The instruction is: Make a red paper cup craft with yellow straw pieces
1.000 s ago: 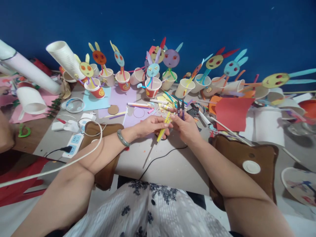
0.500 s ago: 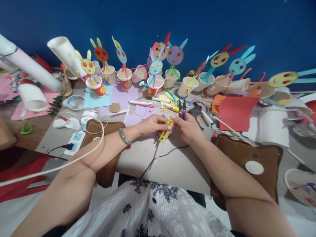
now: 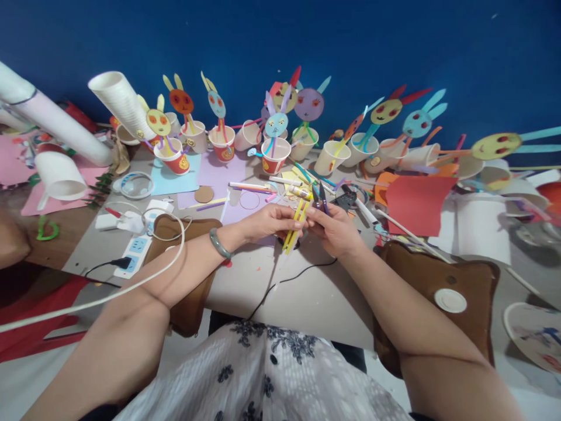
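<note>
My left hand (image 3: 278, 221) is closed, pinching a pair of narrow yellow strips (image 3: 291, 238) between thumb and fingers above the front of the table. Close beside it, my right hand (image 3: 335, 229) is wrapped around dark-bladed scissors (image 3: 323, 202) with purple handles, the blades pointing up and away from me. The right thumb and fingertips also meet the upper part of the strips. Just behind the hands lies a yellow glue stick (image 3: 301, 192) among scattered coloured strips. A purple paper sheet (image 3: 234, 213) with a circle drawn on it lies left of them.
Paper cups with rabbit-faced paper figures line the back, among them a red cup (image 3: 275, 158). A power strip (image 3: 134, 252) and white cable (image 3: 177, 257) are by my left arm. Red paper (image 3: 418, 204) and a brown cushion (image 3: 438, 292) lie right. Another person's arm (image 3: 13, 240) shows far left.
The yellow strips have turned slightly more upright between my hands, and their upper ends show more. The scissors have tipped a little to the left. The view has shifted slightly.
</note>
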Tool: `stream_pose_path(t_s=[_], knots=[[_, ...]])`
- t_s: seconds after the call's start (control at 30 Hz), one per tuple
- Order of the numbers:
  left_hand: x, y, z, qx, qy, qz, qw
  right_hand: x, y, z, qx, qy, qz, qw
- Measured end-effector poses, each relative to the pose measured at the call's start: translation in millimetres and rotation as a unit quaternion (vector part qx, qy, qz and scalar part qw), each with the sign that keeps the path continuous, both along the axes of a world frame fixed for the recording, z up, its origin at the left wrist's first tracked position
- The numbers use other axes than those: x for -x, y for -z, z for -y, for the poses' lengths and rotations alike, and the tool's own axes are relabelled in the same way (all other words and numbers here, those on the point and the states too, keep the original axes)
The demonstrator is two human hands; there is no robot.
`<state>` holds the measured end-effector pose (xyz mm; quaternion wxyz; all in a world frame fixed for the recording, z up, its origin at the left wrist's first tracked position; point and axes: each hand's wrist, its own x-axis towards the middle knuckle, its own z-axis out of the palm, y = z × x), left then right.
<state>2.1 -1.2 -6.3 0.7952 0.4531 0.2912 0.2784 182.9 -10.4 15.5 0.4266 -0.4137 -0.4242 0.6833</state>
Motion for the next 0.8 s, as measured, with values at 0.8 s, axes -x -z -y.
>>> stream_pose_path(t_s=[0.8], knots=[[-0.4, -2.0, 0.3, 0.046, -0.041, -0.024, 0.998, -1.6, 7.6, -4.1, -0.018, 0.091, 0.036, 0.995]])
